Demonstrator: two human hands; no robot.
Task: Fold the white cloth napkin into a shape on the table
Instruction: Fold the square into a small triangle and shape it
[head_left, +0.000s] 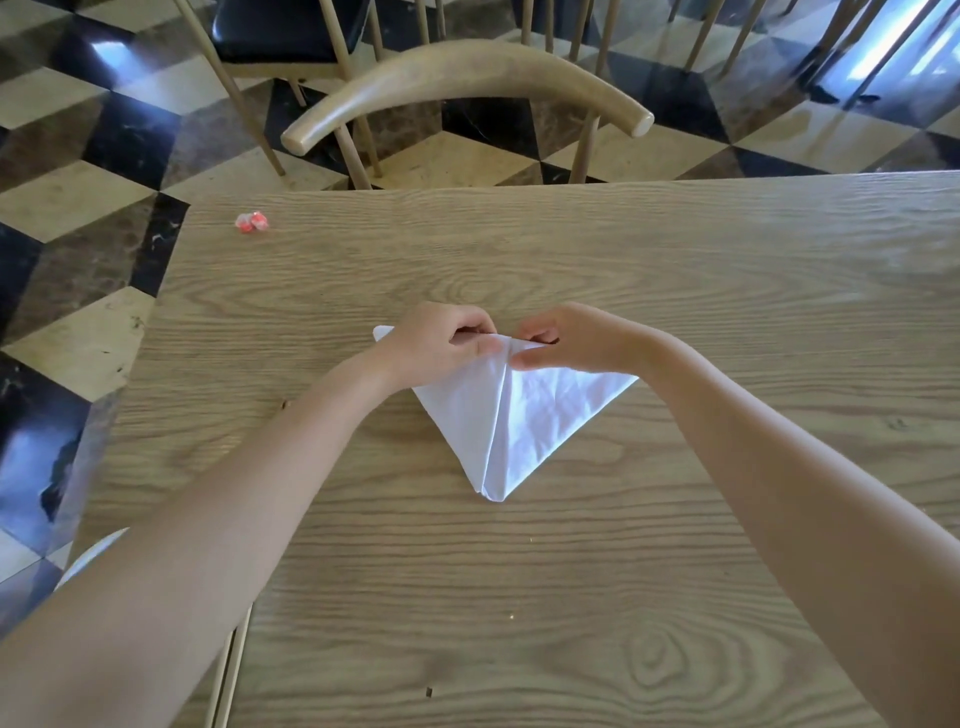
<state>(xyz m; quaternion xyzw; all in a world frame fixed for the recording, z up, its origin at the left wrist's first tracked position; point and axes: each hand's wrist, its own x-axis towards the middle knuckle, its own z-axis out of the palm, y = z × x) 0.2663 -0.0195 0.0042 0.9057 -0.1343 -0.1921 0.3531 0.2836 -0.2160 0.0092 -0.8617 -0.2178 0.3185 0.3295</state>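
step: mid-fold, napkin (524, 421) a near-pointing triangle on bench (701, 270) | left hand (436, 343), right hand (571, 340) each pinch a flap corner, far centre | next: probably align, crease

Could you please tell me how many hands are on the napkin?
2. The left hand pinches the far edge of the napkin left of its centre crease; the right hand pinches it right of the crease.

Both forearms (249, 509) bare to frame edge, L grip (436, 345) & R grip (574, 340) bare too.
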